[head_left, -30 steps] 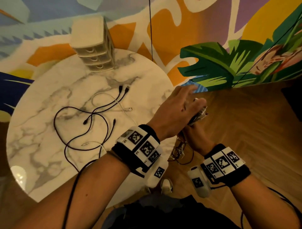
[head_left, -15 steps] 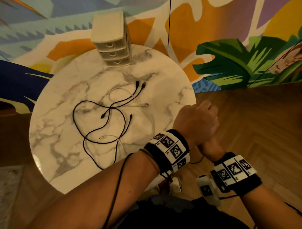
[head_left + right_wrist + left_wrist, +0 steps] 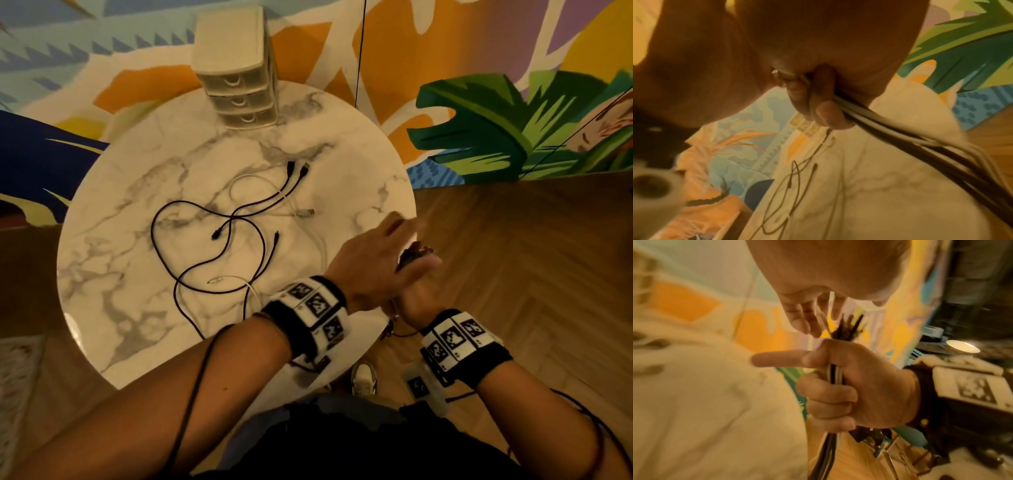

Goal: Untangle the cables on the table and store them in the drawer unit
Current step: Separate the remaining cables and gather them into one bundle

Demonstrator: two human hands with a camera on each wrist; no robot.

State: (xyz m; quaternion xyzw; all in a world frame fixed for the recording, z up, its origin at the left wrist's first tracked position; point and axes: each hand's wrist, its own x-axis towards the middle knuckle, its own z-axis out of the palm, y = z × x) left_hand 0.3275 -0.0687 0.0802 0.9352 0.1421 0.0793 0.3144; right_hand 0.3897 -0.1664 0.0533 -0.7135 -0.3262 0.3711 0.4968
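Note:
My right hand (image 3: pixel 849 386) grips a bundle of black and white cables (image 3: pixel 835 374) in its fist, index finger stretched out. Dark cable ends stick out above the fist. My left hand (image 3: pixel 803 318) hovers over those ends with relaxed fingers. In the head view the left hand (image 3: pixel 373 263) covers the right hand (image 3: pixel 416 303) at the table's right edge. The bundle (image 3: pixel 879 116) trails down past the right hand (image 3: pixel 818 105). Loose black cables (image 3: pixel 219 236) and a white cable (image 3: pixel 305 212) lie tangled on the round marble table (image 3: pixel 137 274). The drawer unit (image 3: pixel 236 78) stands at its far edge, drawers closed.
Wooden floor (image 3: pixel 513 257) lies to the right of the table. A painted mural wall (image 3: pixel 479 113) stands behind, with a thin black cord (image 3: pixel 359 51) hanging down it. A shoe (image 3: pixel 364 377) shows below the table's near edge.
Both hands stay together round the bundle beside the table's right edge. The left hand closed down over the bundle's top, and the cable ends now peek out again.

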